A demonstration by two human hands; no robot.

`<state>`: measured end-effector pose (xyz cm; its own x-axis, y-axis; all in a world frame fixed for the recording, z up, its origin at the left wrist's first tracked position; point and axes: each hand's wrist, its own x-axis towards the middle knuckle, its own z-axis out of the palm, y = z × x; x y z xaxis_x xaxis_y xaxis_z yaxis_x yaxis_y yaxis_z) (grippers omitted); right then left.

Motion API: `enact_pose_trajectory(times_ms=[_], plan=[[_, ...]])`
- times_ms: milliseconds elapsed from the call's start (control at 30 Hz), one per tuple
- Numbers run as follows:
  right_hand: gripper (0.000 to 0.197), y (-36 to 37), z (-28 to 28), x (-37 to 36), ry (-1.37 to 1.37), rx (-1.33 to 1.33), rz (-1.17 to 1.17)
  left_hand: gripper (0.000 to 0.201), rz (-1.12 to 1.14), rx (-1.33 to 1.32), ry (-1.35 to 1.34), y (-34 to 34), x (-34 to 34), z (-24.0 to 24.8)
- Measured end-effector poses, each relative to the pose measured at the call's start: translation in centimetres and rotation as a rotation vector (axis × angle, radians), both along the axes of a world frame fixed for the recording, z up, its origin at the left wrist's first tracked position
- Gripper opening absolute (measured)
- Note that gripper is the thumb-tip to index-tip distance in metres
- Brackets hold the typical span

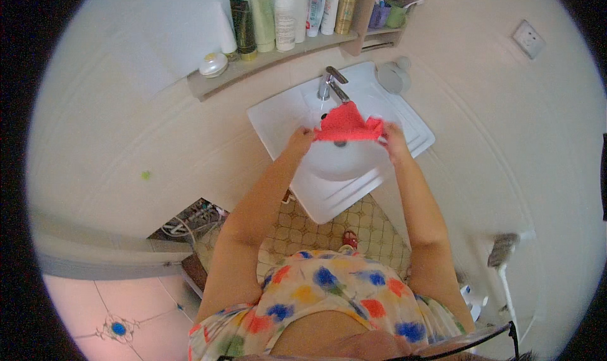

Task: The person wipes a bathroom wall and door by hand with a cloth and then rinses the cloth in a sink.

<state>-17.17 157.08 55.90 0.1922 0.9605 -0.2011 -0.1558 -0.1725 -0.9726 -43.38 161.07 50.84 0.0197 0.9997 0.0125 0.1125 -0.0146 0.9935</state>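
A bright red cloth is stretched between my two hands over the white sink, just under the spout of the chrome faucet. My left hand pinches the cloth's left end. At the other end my right hand grips a bunched corner. The cloth's top rises to a peak near the spout, and its lower edge runs nearly straight across the basin. Part of the dark drain shows just below that edge. Whether water is running, I cannot tell.
Behind the sink a shelf carries several bottles and tubes and a round white jar. A grey cup-like container stands at the sink's back right corner. Cups sit in a small cabinet above. Tiled floor lies below.
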Motion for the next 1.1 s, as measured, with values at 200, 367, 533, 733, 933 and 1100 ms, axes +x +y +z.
enact_pose_trajectory(times_ms=[200,367,533,733,933,1100], plan=[[0.033,7.7,-12.7,9.9,-0.707,0.051,0.379,0.044,-0.125,-0.196,0.655,1.4,6.3,-4.7],[0.05,12.2,-14.8,5.8,-1.116,0.272,0.65,0.046,-0.032,-0.152,0.76,4.4,7.9,-13.6],[0.058,9.6,-15.4,2.8,-1.699,0.318,0.931,0.045,0.113,-0.464,0.705,4.6,9.2,-20.4],[0.048,12.6,-21.4,2.8,-1.428,0.52,0.807,0.038,0.496,-0.523,-0.421,5.7,11.3,-20.3],[0.034,14.6,-25.8,3.9,-0.721,0.008,0.67,0.037,0.136,-0.836,-1.046,7.0,17.3,-11.6],[0.03,7.9,-12.2,-2.7,-0.632,0.058,0.77,0.039,0.046,-0.629,-1.214,6.6,13.6,-18.1]])
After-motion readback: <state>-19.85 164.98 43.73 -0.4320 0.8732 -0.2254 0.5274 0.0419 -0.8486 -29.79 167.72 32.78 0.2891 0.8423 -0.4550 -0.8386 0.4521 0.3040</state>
